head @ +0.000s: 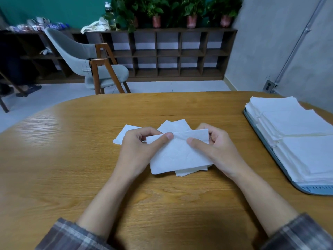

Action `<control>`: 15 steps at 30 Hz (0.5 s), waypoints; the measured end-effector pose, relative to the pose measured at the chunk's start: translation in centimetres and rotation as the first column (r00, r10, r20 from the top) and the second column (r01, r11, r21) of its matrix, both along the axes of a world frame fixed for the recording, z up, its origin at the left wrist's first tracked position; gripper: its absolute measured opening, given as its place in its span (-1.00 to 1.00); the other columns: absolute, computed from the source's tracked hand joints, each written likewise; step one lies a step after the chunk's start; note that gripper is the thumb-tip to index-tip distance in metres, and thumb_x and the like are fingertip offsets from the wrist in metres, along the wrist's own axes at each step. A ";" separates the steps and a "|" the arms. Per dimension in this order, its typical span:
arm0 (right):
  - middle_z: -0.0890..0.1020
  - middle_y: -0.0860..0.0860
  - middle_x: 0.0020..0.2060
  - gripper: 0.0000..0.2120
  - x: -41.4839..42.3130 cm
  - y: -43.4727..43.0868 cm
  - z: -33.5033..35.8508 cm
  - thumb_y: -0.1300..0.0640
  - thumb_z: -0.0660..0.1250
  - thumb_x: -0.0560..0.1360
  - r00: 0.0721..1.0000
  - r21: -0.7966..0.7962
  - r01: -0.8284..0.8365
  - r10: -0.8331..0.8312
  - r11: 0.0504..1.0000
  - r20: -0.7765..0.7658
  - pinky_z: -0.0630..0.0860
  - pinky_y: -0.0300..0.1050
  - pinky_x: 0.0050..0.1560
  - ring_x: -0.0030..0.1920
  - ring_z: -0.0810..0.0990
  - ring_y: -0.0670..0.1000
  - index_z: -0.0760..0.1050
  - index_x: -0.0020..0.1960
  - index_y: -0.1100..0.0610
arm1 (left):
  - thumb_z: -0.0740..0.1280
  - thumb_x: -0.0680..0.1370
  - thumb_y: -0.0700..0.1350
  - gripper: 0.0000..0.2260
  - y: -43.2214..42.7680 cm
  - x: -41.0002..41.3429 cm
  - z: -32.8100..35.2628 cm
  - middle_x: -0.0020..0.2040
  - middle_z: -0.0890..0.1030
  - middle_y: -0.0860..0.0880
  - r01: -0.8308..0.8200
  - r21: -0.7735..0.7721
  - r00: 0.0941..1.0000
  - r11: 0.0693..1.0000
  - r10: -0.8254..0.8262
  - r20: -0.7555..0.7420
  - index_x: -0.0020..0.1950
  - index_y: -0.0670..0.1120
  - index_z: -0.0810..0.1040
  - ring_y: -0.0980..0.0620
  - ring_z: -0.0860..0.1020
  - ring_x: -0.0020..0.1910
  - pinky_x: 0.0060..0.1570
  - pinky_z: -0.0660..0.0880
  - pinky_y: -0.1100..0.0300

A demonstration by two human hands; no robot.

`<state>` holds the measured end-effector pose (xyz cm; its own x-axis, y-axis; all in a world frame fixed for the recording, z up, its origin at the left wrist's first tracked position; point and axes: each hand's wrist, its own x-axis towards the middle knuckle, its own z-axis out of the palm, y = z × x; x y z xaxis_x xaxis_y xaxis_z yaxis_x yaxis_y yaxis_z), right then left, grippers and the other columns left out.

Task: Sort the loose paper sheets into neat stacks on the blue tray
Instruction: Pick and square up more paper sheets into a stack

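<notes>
A white paper sheet (177,156) is held over the middle of the wooden table (72,159). My left hand (138,150) pinches its upper left edge between thumb and fingers. My right hand (216,150) pinches its right side, thumb lying on top. Under and behind it lie more loose white sheets (175,125), one of them poking out to the left (121,136) and one at the bottom (189,171). The blue tray (266,143) sits at the table's right edge, carrying neat stacks of white sheets (297,134).
A grey chair with wooden legs (86,62) stands beyond the table's far left. A dark cubby shelf (169,53) with potted plants on top lines the back wall. A grey wall (279,42) rises close behind the tray.
</notes>
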<state>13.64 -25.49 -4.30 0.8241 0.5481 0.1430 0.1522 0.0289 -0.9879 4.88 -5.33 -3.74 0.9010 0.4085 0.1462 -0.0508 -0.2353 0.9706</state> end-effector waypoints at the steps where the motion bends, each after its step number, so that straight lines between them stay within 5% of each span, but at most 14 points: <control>1: 0.70 0.09 -0.18 -0.76 0.0 0.0 0.0 0.25 0.53 0.54 1.000 0.014 -0.006 0.007 1.000 -0.018 0.57 -0.15 -0.24 -0.19 0.68 0.01 0.47 0.05 0.19 | 0.58 0.50 0.00 -0.77 0.1 0.0 0.0 -0.16 0.72 -0.16 -0.009 -0.017 1.000 1.000 0.009 -0.002 -0.20 -0.15 0.72 0.04 0.58 -0.23 -0.24 0.43 0.15; 3: 0.76 0.15 -0.06 -0.57 -0.1 0.0 0.1 0.30 0.46 0.57 0.997 0.058 -0.031 0.035 0.998 -0.075 0.68 0.02 -0.16 -0.10 0.75 0.13 0.39 0.32 0.04 | 0.59 0.49 0.01 -0.75 0.1 -0.1 0.0 -0.17 0.71 -0.20 -0.020 -0.026 1.000 0.999 0.019 -0.012 -0.21 -0.16 0.72 0.02 0.56 -0.25 -0.23 0.41 0.11; 5: 0.76 0.14 0.00 -0.49 -0.1 -0.1 0.2 0.31 0.45 0.57 0.996 0.071 -0.065 0.070 0.995 -0.057 0.70 0.07 -0.09 -0.03 0.75 0.16 0.36 0.38 -0.06 | 0.60 0.48 0.00 -0.76 0.2 -0.1 0.0 -0.19 0.71 -0.18 -0.032 -0.028 0.999 0.999 0.032 -0.021 -0.20 -0.16 0.73 0.05 0.56 -0.28 -0.29 0.41 0.17; 10: 0.77 -0.01 0.06 -0.83 0.4 -0.1 -0.8 0.36 0.43 0.59 0.995 -0.031 -0.054 0.056 0.998 0.080 0.58 -0.23 0.03 0.08 0.71 -0.07 0.71 0.13 0.19 | 0.62 0.46 -0.06 -0.79 -0.2 0.0 -0.1 -0.27 0.71 -0.14 -0.058 -0.070 0.998 0.996 0.058 -0.001 -0.17 -0.17 0.71 0.06 0.60 -0.34 -0.36 0.44 0.23; 13: 0.78 0.03 0.00 -0.83 0.8 -0.1 -0.9 0.35 0.44 0.59 0.997 -0.041 0.026 -0.023 0.999 0.077 0.57 -0.15 0.05 0.05 0.73 -0.02 0.75 0.06 0.15 | 0.63 0.45 -0.08 -0.82 -0.2 0.3 -0.6 -0.49 0.45 -0.02 -0.124 -0.004 0.991 0.992 0.124 0.043 -0.17 -0.12 0.68 0.08 0.35 -0.46 -0.37 0.27 0.19; 15: 0.78 0.00 0.01 -0.82 1.1 -0.3 -1.0 0.33 0.44 0.59 0.993 -0.036 0.088 -0.085 0.995 0.083 0.57 -0.08 0.12 0.08 0.73 -0.01 0.76 0.05 0.11 | 0.63 0.46 -0.08 -0.84 -0.3 0.4 -0.8 -0.44 0.44 0.03 -0.164 0.051 0.983 0.985 0.159 0.090 -0.11 -0.06 0.68 0.09 0.35 -0.47 -0.35 0.30 0.20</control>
